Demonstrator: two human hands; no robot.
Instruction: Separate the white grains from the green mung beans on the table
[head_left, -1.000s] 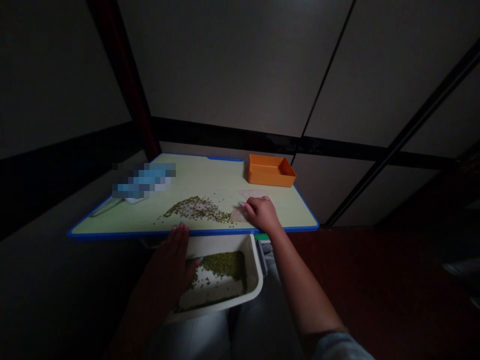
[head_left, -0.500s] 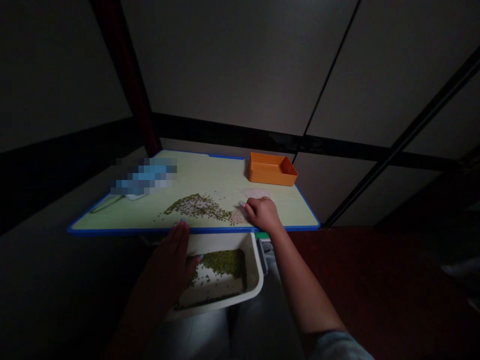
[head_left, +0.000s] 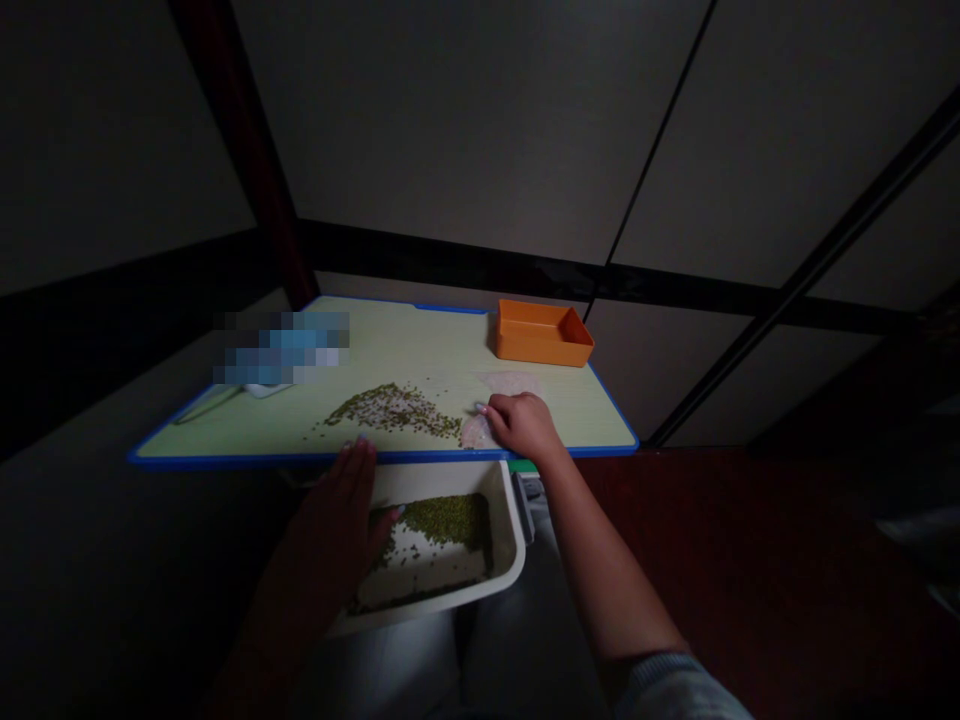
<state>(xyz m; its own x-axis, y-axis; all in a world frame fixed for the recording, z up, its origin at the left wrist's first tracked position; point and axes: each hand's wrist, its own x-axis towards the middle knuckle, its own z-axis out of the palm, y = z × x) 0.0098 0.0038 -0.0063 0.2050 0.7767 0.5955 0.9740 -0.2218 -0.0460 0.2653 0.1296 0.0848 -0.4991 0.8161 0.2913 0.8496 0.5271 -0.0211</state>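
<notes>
Small green beans (head_left: pixel 394 408), some of them darker, lie spread on the pale tabletop (head_left: pixel 409 345). My right hand (head_left: pixel 521 422) rests at the right end of the spread, its fingers curled in and the thumb towards the beans. Whatever it may hold is hidden. A pale pinkish patch (head_left: pixel 511 383) shows on the table around that hand. My left hand (head_left: pixel 341 510), fingers stretched out, lies over the left part of a white tub (head_left: pixel 514 560), its fingertips at the table's front edge. More green beans (head_left: pixel 448 520) are heaped inside the tub, below the edge.
An orange box (head_left: pixel 544 345) stands at the table's back right. At the left is a blurred-out blue object (head_left: pixel 289 350) with a cord. Behind the table rises a panelled wall (head_left: pixel 465 130). The tub sits over my lap.
Both hands and the beans keep practically the same places. Only the camera view has shifted slightly.
</notes>
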